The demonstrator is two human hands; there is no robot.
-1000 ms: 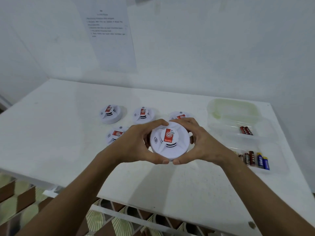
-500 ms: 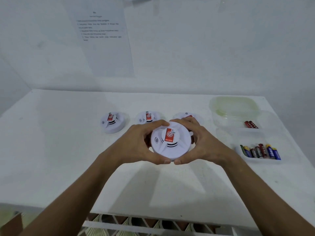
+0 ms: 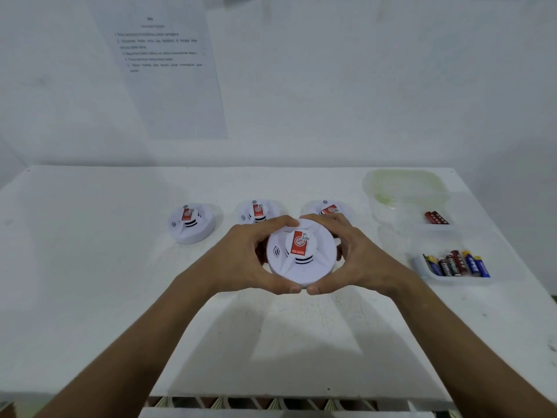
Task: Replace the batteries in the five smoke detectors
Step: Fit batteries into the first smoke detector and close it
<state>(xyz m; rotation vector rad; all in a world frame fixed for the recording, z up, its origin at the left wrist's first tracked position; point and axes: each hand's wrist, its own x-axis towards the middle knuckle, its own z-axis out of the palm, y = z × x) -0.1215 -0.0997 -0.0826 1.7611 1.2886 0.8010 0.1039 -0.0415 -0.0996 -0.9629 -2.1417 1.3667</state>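
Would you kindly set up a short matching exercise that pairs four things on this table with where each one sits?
Things:
1. held smoke detector
2. red batteries
3. mixed batteries
4. printed sheet

Places:
A. nearest clear tray, right side
B. on the wall
C. between left hand and right hand
D. middle clear tray, right side

Pairs: 1-C, 2-D, 3-A, 4-B

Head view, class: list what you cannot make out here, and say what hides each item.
- Underside of the held smoke detector: faces away; left hand and right hand wrap its rim.
- Fifth detector: none visible, perhaps behind the hands.
- Rightmost back-row detector: lower part behind the right hand's fingers.
- Wall sheet: print blurred.
- Battery labels: too small.
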